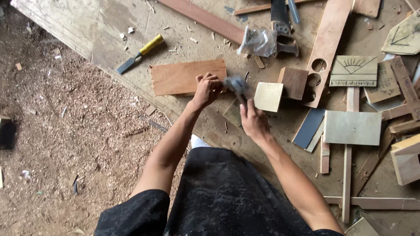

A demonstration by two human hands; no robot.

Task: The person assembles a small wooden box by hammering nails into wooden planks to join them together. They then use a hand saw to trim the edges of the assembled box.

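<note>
My right hand (253,122) grips the handle of a hammer, whose blurred grey head (235,83) hangs just right of my left hand. My left hand (207,88) is closed with pinched fingers at the right end of a reddish-brown flat board (183,76) on the wooden work surface (87,30). What the fingers pinch is too small to make out. A pale square wood block (268,96) and a darker brown block (293,82) lie just right of the hammer head.
A yellow-handled chisel (140,53) lies upper left. A hand saw (282,26) and a crumpled plastic bag (257,41) sit behind. A board with round holes (326,48), carved panels (353,71) and wood offcuts crowd the right. Sawdust-covered ground (65,131) lies left.
</note>
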